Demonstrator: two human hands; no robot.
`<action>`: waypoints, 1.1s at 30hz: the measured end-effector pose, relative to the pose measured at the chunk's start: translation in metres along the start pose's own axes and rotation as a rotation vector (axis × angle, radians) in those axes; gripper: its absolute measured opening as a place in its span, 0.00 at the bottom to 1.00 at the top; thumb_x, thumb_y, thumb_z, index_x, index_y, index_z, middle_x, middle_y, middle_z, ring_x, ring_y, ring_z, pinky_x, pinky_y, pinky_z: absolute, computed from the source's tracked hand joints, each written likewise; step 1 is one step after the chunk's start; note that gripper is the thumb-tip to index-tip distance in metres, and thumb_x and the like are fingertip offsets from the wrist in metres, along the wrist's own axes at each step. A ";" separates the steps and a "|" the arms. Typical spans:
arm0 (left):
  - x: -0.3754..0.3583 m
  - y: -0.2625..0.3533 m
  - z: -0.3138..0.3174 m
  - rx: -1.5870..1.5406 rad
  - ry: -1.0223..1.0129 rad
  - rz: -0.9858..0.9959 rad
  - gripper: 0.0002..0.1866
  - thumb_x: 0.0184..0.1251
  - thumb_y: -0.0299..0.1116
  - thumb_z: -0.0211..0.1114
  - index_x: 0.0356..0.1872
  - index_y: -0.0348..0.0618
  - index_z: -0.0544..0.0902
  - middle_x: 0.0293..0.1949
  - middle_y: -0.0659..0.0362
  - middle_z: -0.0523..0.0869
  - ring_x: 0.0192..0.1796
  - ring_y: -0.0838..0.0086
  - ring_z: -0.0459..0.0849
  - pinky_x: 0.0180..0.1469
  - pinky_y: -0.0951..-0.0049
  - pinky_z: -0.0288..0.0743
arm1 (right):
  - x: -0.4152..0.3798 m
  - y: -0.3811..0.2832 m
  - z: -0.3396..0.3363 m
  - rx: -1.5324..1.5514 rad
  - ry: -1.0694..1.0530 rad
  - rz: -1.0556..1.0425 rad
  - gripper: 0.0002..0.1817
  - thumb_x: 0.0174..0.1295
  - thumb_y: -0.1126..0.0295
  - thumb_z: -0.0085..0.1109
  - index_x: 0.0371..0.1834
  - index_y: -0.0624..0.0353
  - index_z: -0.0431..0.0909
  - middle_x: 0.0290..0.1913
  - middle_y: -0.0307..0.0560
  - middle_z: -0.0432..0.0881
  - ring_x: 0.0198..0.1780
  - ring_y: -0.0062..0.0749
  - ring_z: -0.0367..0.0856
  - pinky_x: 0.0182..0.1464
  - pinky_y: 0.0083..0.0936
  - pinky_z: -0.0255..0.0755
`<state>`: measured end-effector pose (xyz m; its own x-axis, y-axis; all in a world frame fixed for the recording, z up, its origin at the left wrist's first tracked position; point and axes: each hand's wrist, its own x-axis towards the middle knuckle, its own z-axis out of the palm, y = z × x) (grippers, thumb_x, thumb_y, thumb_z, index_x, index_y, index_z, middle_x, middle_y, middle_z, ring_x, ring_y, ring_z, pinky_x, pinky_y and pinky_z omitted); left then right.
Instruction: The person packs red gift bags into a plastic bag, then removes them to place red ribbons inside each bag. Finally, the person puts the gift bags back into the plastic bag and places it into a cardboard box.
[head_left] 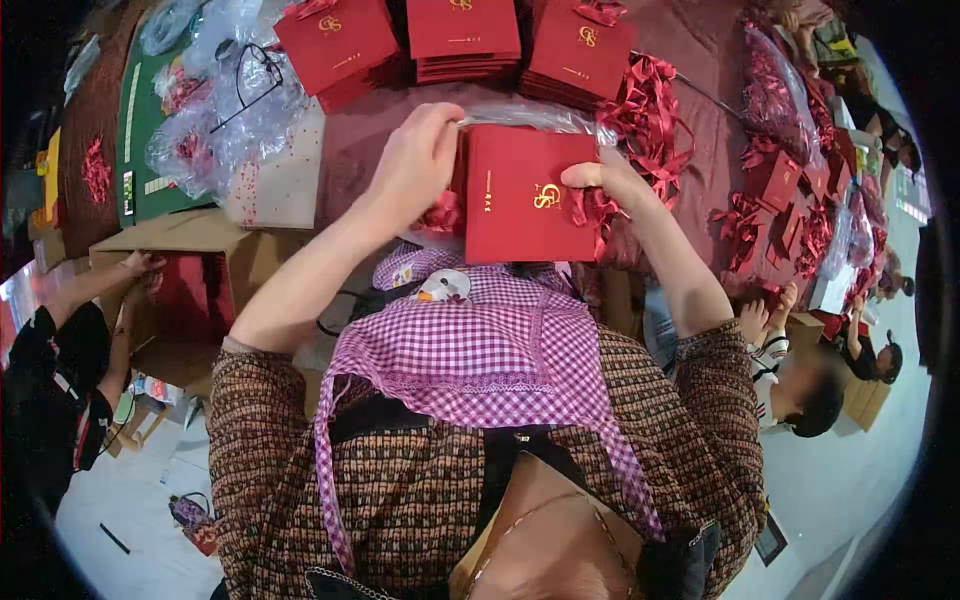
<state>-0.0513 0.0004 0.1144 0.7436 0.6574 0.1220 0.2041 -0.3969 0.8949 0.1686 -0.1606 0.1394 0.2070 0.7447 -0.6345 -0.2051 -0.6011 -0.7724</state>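
Observation:
A flat red gift bag (508, 205) with gold lettering and red ribbon lies in front of me, just above my apron. My right hand (615, 186) grips its right edge, thumb on the front face beside the lettering; the other fingers are hidden behind. Under and beyond it a clear plastic bag (535, 117) shows, its film stretching between my hands. The fingers of my left hand (418, 160) are closed on the plastic's left edge. Some red ribbon (441, 214) pokes out below my left hand, left of the gift bag.
Three stacks of red gift bags (463, 30) stand at the table's far side. Loose red ribbons (648, 120) lie to the right. Crumpled plastic (215, 120) and glasses (250, 85) are at left, above a cardboard box (180, 235) that another person's hand touches. More people sit at right.

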 end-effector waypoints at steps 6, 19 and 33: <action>-0.018 0.044 0.018 0.571 -0.042 0.464 0.23 0.51 0.40 0.69 0.47 0.39 0.78 0.57 0.52 0.73 0.59 0.56 0.69 0.59 0.52 0.64 | 0.010 0.003 -0.002 -0.056 -0.063 0.002 0.30 0.47 0.69 0.65 0.57 0.67 0.72 0.47 0.45 0.81 0.47 0.30 0.79 0.52 0.26 0.72; -0.049 -0.002 0.034 -0.203 -0.063 -0.286 0.35 0.58 0.42 0.70 0.60 0.31 0.66 0.57 0.45 0.72 0.56 0.58 0.75 0.60 0.64 0.68 | 0.015 0.003 -0.002 -0.062 -0.064 0.037 0.28 0.48 0.70 0.65 0.54 0.71 0.74 0.49 0.49 0.81 0.49 0.33 0.79 0.54 0.28 0.71; -0.045 -0.014 0.062 -0.659 0.040 -0.457 0.20 0.55 0.28 0.68 0.50 0.35 0.76 0.44 0.55 0.83 0.46 0.71 0.81 0.51 0.70 0.74 | 0.026 0.003 0.000 -0.709 0.051 -0.029 0.45 0.44 0.48 0.71 0.57 0.77 0.69 0.55 0.68 0.76 0.58 0.49 0.75 0.60 0.33 0.67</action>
<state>-0.0479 -0.0636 0.0696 0.6513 0.6910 -0.3137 0.0554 0.3690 0.9278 0.1729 -0.1432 0.1205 0.2508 0.7592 -0.6006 0.4697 -0.6380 -0.6102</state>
